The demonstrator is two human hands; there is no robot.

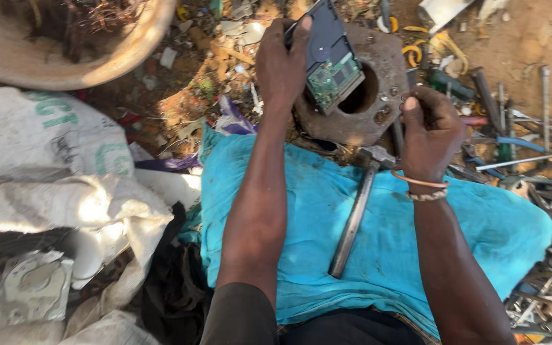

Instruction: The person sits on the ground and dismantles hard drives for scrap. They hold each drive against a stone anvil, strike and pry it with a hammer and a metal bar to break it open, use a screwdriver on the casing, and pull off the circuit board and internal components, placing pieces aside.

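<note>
Left hand [282, 61] closed around a hard drive [330, 57], held tilted on edge over the hole of a rusty metal block [378, 96]; green circuit board faces up, still attached. Right hand [430, 131] fisted on a thin tool, tip hidden, type unclear. Hammer [356, 211] lies idle on the blue cloth [480, 230]. Judgement: drive looks intact, dismantling barely begun; board and casing remain to be removed
</note>
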